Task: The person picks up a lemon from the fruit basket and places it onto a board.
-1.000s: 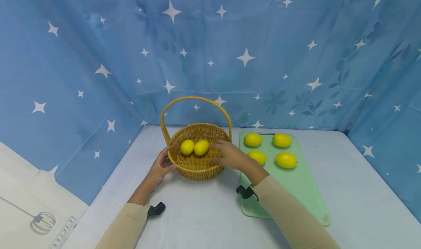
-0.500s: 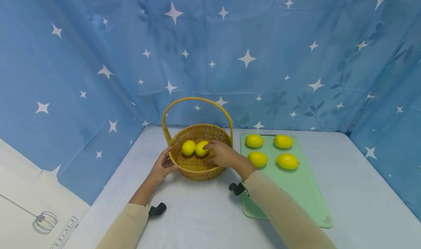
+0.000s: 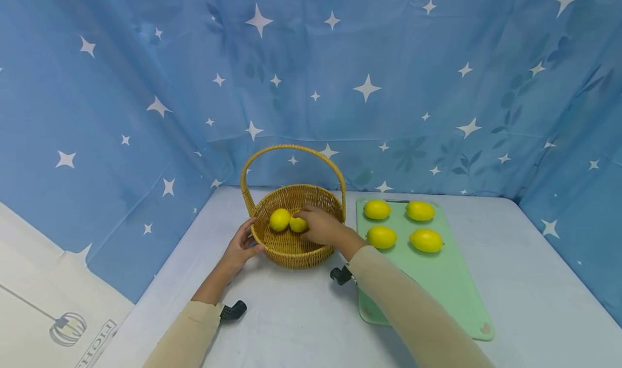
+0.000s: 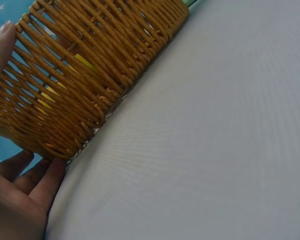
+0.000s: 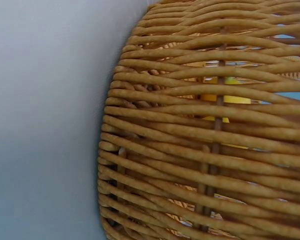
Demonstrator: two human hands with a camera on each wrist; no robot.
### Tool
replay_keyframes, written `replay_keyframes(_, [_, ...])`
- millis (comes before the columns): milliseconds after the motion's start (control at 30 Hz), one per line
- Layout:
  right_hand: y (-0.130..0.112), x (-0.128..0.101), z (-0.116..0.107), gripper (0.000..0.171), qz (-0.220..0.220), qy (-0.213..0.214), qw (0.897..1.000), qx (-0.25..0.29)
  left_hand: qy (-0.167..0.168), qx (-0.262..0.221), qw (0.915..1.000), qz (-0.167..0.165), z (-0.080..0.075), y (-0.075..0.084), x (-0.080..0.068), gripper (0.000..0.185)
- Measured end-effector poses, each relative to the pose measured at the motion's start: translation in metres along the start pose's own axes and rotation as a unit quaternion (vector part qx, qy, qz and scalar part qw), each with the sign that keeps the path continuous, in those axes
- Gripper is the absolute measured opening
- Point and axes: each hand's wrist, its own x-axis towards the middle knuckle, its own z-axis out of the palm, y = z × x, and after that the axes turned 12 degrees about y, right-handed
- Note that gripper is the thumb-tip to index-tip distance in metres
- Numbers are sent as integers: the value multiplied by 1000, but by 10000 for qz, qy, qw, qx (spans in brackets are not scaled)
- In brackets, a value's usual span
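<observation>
A wicker basket [image 3: 291, 256] with a tall hoop handle [image 3: 291, 147] stands on the table at mid left. Two yellow lemons lie inside it. The left lemon [image 3: 279, 219] is free. My right hand [image 3: 318, 225] reaches over the right rim, and its fingers curl round the right lemon [image 3: 297, 226], which shows only partly. My left hand [image 3: 240, 245] grips the basket's left wall, thumb at the rim. In the left wrist view the thumb and fingers [image 4: 25, 175] clasp the weave [image 4: 90, 75]. The right wrist view shows the basket wall [image 5: 200, 150] close up, with yellow [image 5: 222, 97] behind the weave.
A light green cutting board [image 3: 437, 290] lies right of the basket with several lemons [image 3: 426, 240] on its far half. The grey tabletop [image 3: 291, 319] stretches toward me. Blue star-patterned cloth [image 3: 364, 87] hangs behind and at both sides.
My right hand has slid left, from beside the right lemon to over it, and its fingers now curl round it. The left hand has stayed on the basket.
</observation>
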Motion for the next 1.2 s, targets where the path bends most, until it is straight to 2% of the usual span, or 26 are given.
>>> replay_keyframes(433, [-1, 8, 5, 66, -20, -187, 9996, -201, -54, 5, 9999, 86, 0, -2, 0, 83])
replay_keyframes(667, [-2, 8, 5, 66, 204, -174, 9993, -251, 17, 47, 10000, 85, -7, -25, 10, 81])
replay_keyframes(767, [-2, 9, 6, 66, 303, -155, 9990, -286, 82, 97, 9999, 101, -8, -28, 10, 80])
replay_keyframes(1067, [-1, 8, 5, 60, 402, -284, 9985, -235, 167, 131, 9998, 60, -7, -29, 11, 79])
replay_keyframes(1200, [-2, 8, 5, 54, 434, -328, 9983, -224, 108, 83, 9999, -9, -6, -22, 9, 80])
